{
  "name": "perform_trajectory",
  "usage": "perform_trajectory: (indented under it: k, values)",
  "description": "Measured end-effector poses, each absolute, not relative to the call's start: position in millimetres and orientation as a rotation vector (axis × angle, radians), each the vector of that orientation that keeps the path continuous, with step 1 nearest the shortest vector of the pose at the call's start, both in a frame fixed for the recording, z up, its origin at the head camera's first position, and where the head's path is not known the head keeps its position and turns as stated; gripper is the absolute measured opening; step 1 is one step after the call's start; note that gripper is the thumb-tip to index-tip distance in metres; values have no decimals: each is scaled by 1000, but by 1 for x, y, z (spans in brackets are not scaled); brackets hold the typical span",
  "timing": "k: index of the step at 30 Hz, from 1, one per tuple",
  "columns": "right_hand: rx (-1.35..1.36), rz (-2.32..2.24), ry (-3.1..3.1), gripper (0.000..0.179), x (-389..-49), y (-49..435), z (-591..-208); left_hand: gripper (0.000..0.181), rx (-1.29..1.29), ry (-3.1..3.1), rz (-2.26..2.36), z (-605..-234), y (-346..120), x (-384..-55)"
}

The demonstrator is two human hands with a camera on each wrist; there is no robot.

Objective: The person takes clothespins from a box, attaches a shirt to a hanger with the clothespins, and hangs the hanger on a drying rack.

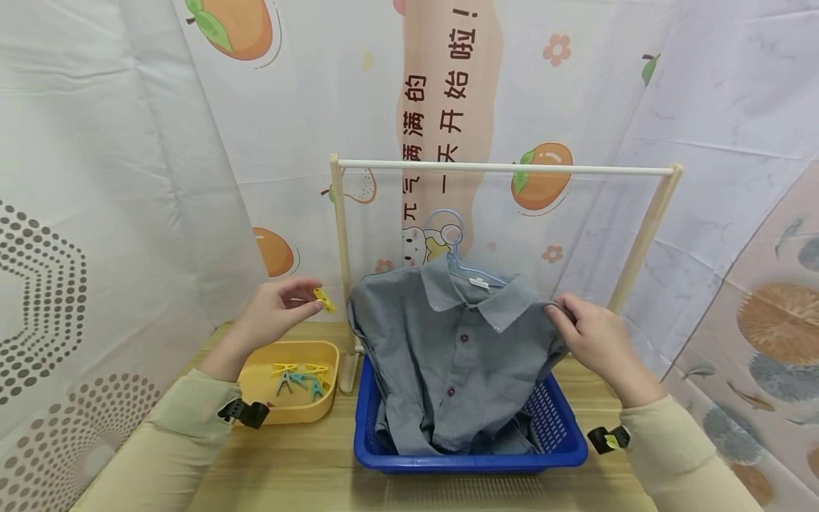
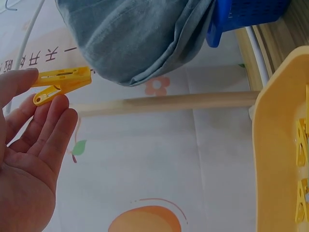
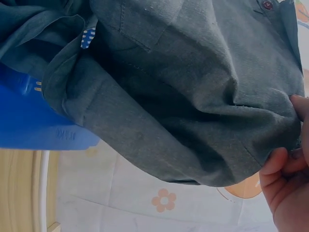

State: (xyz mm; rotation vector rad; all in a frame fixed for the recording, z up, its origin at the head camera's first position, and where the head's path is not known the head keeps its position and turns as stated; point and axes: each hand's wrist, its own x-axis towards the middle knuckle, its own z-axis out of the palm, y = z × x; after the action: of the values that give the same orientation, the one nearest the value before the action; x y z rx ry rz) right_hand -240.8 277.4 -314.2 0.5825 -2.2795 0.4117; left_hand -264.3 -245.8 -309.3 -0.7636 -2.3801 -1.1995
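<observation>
A grey button-up shirt (image 1: 473, 355) stands over a blue basket (image 1: 473, 462), its lower part bunched inside. Its collar sits around a light blue hanger (image 1: 456, 249) whose hook rises below the rack's bar. My right hand (image 1: 598, 338) pinches the shirt at the shoulder on the right; in the right wrist view the cloth (image 3: 212, 121) folds down from those fingers. Left of the shirt, my left hand (image 1: 275, 313) holds a yellow clothespin (image 1: 324, 299) between thumb and fingers. The left wrist view shows this clothespin (image 2: 63, 82) apart from the cloth.
A yellow tray (image 1: 281, 416) with several yellow, teal and grey clothespins (image 1: 299, 379) sits left of the basket. Behind the shirt stands a wooden rack with a white bar (image 1: 505, 168). Printed curtains (image 1: 288, 142) surround the wooden table (image 1: 288, 469).
</observation>
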Motion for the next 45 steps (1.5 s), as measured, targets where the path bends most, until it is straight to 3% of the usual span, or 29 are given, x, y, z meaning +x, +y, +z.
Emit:
perform_trajectory:
  k: [8, 26, 45]
  values:
    - [583, 476, -2225, 10, -251, 270, -317, 31, -729, -2370, -1193, -309, -259, -264]
    - [641, 516, -2260, 11, -265, 247, -325, 28, -697, -2361, -1159, -308, -277, -258]
    - [589, 310, -2150, 16, -268, 255, -329, 28, -689, -2376, -1137, -305, -273, -257]
